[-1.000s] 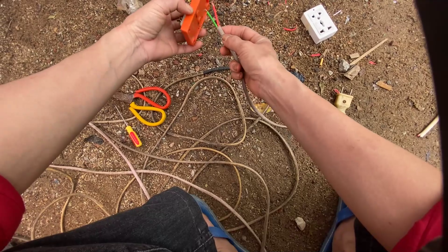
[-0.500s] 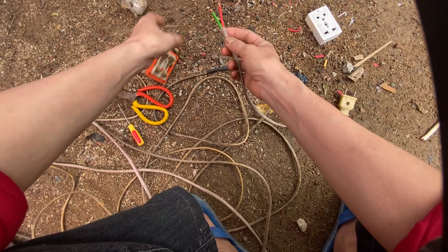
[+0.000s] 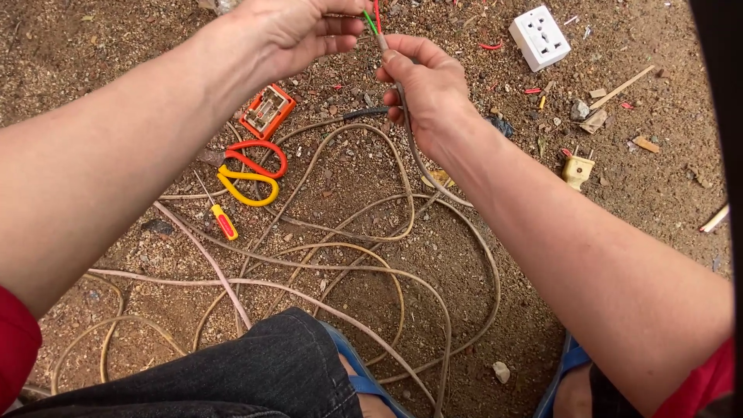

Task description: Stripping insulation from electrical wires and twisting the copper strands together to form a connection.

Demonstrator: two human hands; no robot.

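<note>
Beige cable (image 3: pixel 402 128) is gripped in the closed right hand (image 3: pixel 422 89), with its stripped end held upward, where a green wire (image 3: pixel 370 22) and a red wire (image 3: pixel 377 14) stick out above the fist. These thin wires are pinched between the fingertips of the left hand (image 3: pixel 298 27), which is closed on them just beside the right hand. From the right hand the cable is seen running down into loose loops spread over the sandy ground (image 3: pixel 116 46). An orange plug housing (image 3: pixel 267 111) lies open on the ground to the left of the right hand, well apart from it. Just below that housing, red and yellow scissors (image 3: pixel 248 172) are laid flat, and a small screwdriver (image 3: pixel 220 217) with a red and yellow handle rests further down. A white socket (image 3: pixel 539 37) is found to the right of the right hand, and a yellowish plug (image 3: pixel 577 169) lies lower on that side. Dark denim (image 3: pixel 255 371) is visible at the bottom edge, below the cable loops.
</note>
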